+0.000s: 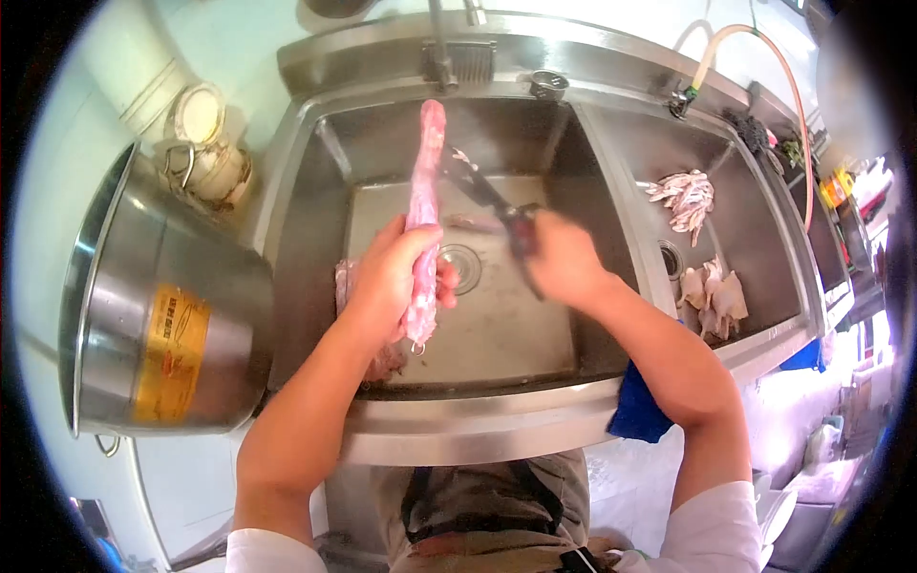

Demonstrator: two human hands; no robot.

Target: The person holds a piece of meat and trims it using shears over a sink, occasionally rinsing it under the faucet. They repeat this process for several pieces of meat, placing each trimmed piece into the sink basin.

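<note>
Over the large left sink basin (516,353), my left hand (392,272) is closed around a long, skinless pink neck (426,181), which stands roughly lengthwise in view. My right hand (568,258) grips dark-handled scissors (487,191) to the right of the neck. The blades point up and left, near the neck but apart from it, and are a little blurred. A small light scrap (464,159) is at the blade tips. More meat (387,364) lies at the basin's left side, partly hidden by my left hand and forearm. Another piece (475,222) lies beyond the drain.
The right basin (755,220) holds a pile of pale feet-like pieces (685,199) and some pale meat pieces (714,298). A large steel pot (229,325) stands at the left. A hose (798,91) curves at the upper right. Blue cloth (642,409) hangs on the front edge.
</note>
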